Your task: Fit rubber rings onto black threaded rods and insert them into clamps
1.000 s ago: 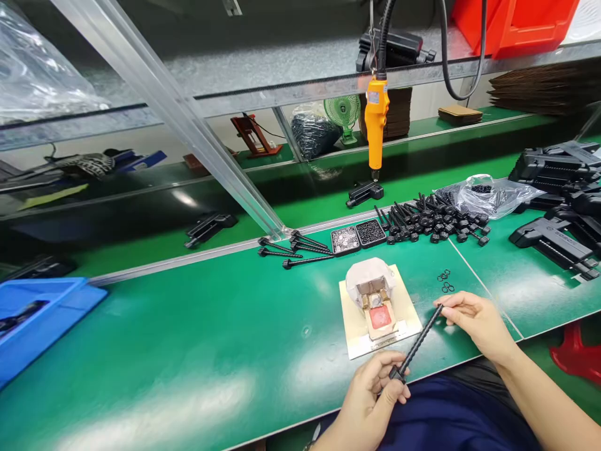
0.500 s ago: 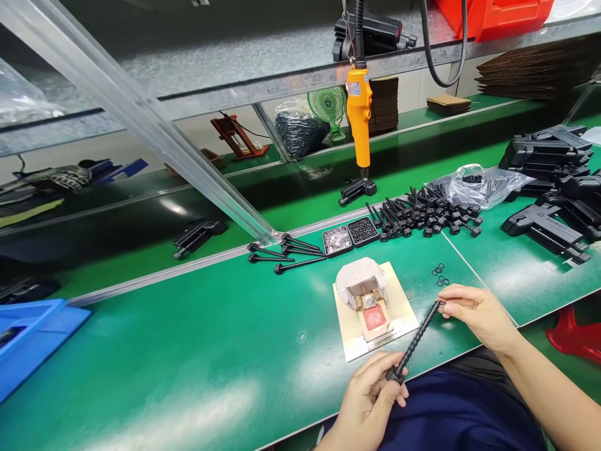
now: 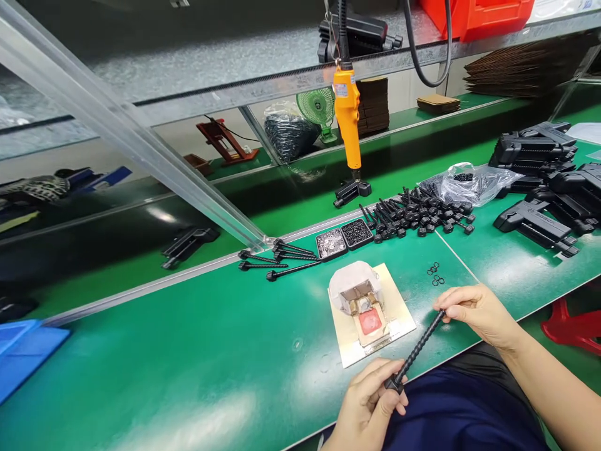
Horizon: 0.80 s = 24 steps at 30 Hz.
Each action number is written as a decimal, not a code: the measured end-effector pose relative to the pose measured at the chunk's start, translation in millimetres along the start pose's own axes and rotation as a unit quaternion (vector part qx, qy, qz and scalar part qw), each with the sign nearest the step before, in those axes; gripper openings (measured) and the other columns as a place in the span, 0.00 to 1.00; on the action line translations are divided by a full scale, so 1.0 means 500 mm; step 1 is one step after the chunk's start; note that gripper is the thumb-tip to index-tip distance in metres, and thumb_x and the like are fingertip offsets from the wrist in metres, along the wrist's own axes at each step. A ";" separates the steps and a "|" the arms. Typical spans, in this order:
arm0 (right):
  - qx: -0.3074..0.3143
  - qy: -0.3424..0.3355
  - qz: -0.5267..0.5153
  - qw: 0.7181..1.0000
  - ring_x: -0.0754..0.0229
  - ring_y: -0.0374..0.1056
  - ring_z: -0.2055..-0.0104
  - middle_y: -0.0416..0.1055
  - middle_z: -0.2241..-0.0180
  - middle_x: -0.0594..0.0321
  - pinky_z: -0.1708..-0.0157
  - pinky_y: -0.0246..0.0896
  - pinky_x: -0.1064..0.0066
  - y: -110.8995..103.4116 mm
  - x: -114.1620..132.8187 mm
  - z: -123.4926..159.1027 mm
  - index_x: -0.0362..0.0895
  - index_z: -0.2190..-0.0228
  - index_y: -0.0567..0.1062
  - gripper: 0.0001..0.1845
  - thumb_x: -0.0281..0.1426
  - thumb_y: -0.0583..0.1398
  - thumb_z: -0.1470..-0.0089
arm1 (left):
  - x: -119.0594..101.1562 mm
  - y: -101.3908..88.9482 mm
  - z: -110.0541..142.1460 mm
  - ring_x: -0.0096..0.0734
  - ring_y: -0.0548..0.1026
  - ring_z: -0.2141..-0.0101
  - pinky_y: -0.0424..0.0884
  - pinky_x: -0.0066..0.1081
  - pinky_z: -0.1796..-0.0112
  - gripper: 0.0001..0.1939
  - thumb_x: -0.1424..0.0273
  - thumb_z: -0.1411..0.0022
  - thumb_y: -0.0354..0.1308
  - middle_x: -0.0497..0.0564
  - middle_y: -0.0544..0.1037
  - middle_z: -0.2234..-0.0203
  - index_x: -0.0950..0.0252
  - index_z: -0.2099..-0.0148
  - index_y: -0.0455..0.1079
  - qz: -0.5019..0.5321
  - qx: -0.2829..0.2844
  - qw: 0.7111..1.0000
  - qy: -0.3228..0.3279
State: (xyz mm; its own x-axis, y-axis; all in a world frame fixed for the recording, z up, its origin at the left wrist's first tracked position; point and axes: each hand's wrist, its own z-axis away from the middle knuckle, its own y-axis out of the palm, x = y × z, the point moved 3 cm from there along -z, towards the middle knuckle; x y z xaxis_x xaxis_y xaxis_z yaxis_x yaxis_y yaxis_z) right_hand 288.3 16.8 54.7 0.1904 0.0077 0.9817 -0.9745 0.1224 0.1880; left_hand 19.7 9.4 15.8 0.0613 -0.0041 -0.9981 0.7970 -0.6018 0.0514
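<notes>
The green surface (image 3: 188, 351) carries all items listed below. The landmark is the cream fixture plate (image 3: 370, 313), which lies near the front edge of the surface. Beyond the plate and to its right lies a heap of black knobbed screws (image 3: 417, 216); further right of the heap lie black moulded housings (image 3: 539, 181). An orange powered screwdriver (image 3: 347, 122) hangs above the area behind the plate. Two small parts trays (image 3: 344, 237) sit directly behind the plate, with several loose black rods (image 3: 282, 262) to their left. Small black rings (image 3: 436, 275) lie just right of the plate. The ribbed black rod (image 3: 416, 354) is held off the surface, in front of and to the right of the plate. The left hand (image 3: 369, 407) is closed around the rod's lower end. The right hand (image 3: 476, 313) pinches the upper tip between its fingertips
</notes>
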 end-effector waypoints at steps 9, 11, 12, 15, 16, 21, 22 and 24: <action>0.007 0.006 0.003 1.000 0.62 0.72 0.69 0.77 0.68 0.55 0.69 0.72 0.75 0.024 0.016 0.005 0.43 0.71 0.86 0.14 0.39 0.76 0.57 | 0.028 -0.012 0.006 0.32 0.79 0.73 0.80 0.28 0.74 0.20 0.60 0.29 0.58 0.60 0.78 0.59 0.62 0.41 0.75 0.038 0.020 0.998 0.047; 0.025 0.008 0.002 1.000 0.64 0.70 0.70 0.74 0.69 0.58 0.72 0.70 0.77 0.021 0.018 0.004 0.45 0.71 0.86 0.14 0.39 0.76 0.59 | 0.027 -0.012 0.007 0.32 0.79 0.73 0.79 0.28 0.74 0.21 0.58 0.30 0.58 0.61 0.78 0.59 0.63 0.42 0.75 0.035 0.025 0.998 0.046; 0.039 0.014 0.002 0.999 0.65 0.68 0.72 0.73 0.71 0.60 0.74 0.68 0.77 0.019 0.019 0.005 0.45 0.72 0.86 0.14 0.40 0.76 0.59 | 0.026 -0.011 0.007 0.32 0.79 0.73 0.79 0.28 0.74 0.21 0.58 0.30 0.58 0.61 0.78 0.60 0.64 0.42 0.76 0.033 0.029 0.998 0.043; 0.088 0.040 0.006 0.995 0.66 0.65 0.76 0.72 0.75 0.61 0.76 0.66 0.77 0.014 0.019 0.008 0.45 0.74 0.85 0.16 0.41 0.78 0.62 | 0.023 -0.012 0.008 0.31 0.78 0.73 0.78 0.28 0.74 0.22 0.56 0.30 0.58 0.61 0.78 0.61 0.64 0.43 0.76 0.036 0.046 0.998 0.034; 0.103 0.048 0.009 0.993 0.65 0.65 0.76 0.72 0.75 0.61 0.76 0.66 0.77 0.013 0.020 0.011 0.44 0.75 0.85 0.17 0.42 0.78 0.64 | 0.022 -0.012 0.009 0.31 0.78 0.73 0.78 0.28 0.75 0.22 0.55 0.31 0.59 0.60 0.78 0.61 0.63 0.43 0.77 0.042 0.054 0.997 0.035; 0.140 0.055 0.038 0.988 0.66 0.64 0.76 0.72 0.74 0.61 0.77 0.64 0.78 0.008 0.035 0.024 0.45 0.74 0.86 0.17 0.41 0.79 0.65 | 0.024 -0.011 0.009 0.32 0.78 0.74 0.77 0.28 0.76 0.21 0.55 0.31 0.59 0.60 0.78 0.62 0.62 0.43 0.77 0.063 0.084 0.994 0.034; 0.139 0.050 0.046 0.988 0.66 0.65 0.75 0.72 0.73 0.61 0.76 0.66 0.78 0.005 0.043 0.027 0.45 0.73 0.86 0.16 0.39 0.79 0.65 | 0.023 -0.011 0.008 0.32 0.78 0.74 0.77 0.28 0.75 0.22 0.55 0.31 0.59 0.60 0.78 0.62 0.62 0.43 0.77 0.060 0.082 0.994 0.032; 0.135 0.037 0.063 0.988 0.66 0.67 0.74 0.73 0.71 0.61 0.73 0.68 0.78 -0.003 0.060 0.034 0.48 0.70 0.86 0.13 0.37 0.78 0.60 | 0.017 -0.009 0.005 0.32 0.79 0.73 0.77 0.28 0.75 0.22 0.55 0.31 0.59 0.60 0.78 0.61 0.63 0.43 0.77 0.053 0.075 0.995 0.031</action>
State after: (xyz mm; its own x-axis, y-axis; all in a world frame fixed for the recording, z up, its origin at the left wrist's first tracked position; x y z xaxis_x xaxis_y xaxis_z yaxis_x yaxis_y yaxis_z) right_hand 293.3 0.2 84.2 0.0646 0.0807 0.9946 -0.9851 -0.1541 0.0765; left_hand 15.1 9.9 6.8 0.1813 -0.0276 -0.9830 0.6862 -0.7125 0.1465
